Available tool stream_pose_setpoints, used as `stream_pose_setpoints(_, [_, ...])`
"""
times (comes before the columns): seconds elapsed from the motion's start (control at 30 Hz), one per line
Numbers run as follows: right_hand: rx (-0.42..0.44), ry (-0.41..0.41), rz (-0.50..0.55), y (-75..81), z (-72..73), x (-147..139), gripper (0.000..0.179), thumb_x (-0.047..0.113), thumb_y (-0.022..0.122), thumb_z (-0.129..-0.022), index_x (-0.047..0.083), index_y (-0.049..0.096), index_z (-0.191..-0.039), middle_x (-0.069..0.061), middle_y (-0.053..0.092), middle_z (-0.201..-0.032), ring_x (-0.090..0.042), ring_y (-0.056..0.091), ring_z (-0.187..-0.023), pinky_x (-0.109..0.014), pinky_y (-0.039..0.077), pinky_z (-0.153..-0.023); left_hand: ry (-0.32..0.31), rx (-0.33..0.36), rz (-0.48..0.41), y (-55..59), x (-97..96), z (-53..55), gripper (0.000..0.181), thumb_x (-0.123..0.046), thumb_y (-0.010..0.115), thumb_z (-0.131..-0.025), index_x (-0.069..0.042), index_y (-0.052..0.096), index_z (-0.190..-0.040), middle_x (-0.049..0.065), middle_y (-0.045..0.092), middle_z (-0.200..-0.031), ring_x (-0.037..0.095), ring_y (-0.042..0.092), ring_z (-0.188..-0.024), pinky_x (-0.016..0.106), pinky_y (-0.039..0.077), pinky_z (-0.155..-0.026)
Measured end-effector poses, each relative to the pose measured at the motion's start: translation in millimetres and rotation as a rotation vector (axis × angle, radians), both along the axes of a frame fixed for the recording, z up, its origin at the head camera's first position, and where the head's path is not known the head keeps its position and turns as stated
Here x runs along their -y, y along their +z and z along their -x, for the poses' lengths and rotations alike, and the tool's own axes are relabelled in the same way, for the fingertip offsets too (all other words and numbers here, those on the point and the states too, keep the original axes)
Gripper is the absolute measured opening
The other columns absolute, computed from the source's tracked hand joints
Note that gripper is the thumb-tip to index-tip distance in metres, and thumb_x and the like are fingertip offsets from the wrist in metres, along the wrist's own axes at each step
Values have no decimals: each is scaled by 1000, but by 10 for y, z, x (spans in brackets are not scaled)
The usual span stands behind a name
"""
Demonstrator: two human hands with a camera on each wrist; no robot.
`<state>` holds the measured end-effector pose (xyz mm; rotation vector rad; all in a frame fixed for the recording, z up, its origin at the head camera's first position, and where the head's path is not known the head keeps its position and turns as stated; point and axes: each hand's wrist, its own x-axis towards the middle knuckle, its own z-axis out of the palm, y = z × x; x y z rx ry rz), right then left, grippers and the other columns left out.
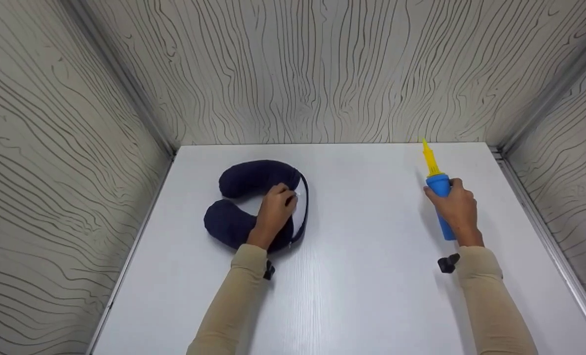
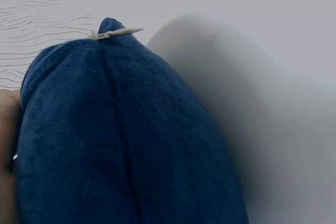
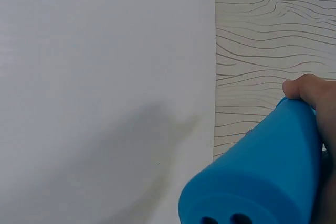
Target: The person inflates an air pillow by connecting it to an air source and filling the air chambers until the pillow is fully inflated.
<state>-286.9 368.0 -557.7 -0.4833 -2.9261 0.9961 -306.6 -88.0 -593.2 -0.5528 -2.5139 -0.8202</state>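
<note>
A navy U-shaped neck pillow [image 1: 256,175] lies on the left part of the white table, its opening facing left and a dark strap loop at its right side. My left hand [image 1: 275,212] reaches across it and grips it near the strap side with curled fingers; the fingertips' exact hold is hidden. In the left wrist view, the pillow [image 2: 115,129] fills the middle, with a pale tag on its seam. Over at the right, my right hand [image 1: 458,209] holds a blue hand pump [image 1: 438,186] with a yellow nozzle [image 1: 431,161] pointing to the back wall.
The white table [image 1: 362,286] meets a wood-grain patterned back wall [image 1: 312,74]. Similar panels stand at the left [image 1: 41,172] and right [image 1: 574,123], with metal rails along the edges. A small black wrist device [image 1: 448,264] sits by each sleeve.
</note>
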Motion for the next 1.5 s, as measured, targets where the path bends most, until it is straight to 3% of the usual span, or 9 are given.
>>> stream_pose_setpoints(0.27, [91, -64, 52, -84, 28, -148, 101, 59, 58, -103, -12, 18, -161, -46, 38, -154, -63, 50, -135, -78, 42, -112, 16, 10, 8, -19, 4, 2, 10, -8, 74, -99, -1, 82, -98, 11, 69, -96, 25, 66, -89, 35, 61, -77])
stream_pose_setpoints(0.53, [162, -67, 78, -148, 68, -278, 100, 54, 60, -102, -13, 16, -161, -47, 34, -156, -63, 45, -138, -79, 40, -113, 8, 28, 11, 4, 4, -3, 13, -10, 73, -101, -2, 82, -100, 11, 69, -97, 25, 66, -90, 35, 61, -78])
stream_pose_setpoints(0.83, [169, -120, 93, -295, 78, -364, 97, 53, 59, -103, -17, 21, -157, -46, 37, -153, -60, 47, -135, -77, 42, -113, 0, 79, -1, 31, 3, -13, 14, -12, 72, -102, -4, 83, -103, 8, 69, -99, 23, 65, -92, 34, 61, -79])
stream_pose_setpoints(1.13, [151, -149, 42, -404, 35, -392, 92, 54, 59, -103, -18, 29, -153, -45, 45, -146, -58, 54, -127, -74, 46, -111, -5, 94, 2, 36, 5, -9, 15, -12, 71, -102, -3, 82, -105, 10, 70, -102, 24, 67, -95, 35, 61, -81])
stream_pose_setpoints(1.5, [116, -137, -6, -510, 39, -402, 88, 52, 60, -102, -23, 38, -143, -45, 51, -133, -55, 57, -116, -68, 52, -104, -3, 66, -3, 17, 18, -3, 14, -11, 72, -102, -3, 82, -103, 10, 70, -101, 24, 67, -94, 34, 61, -81])
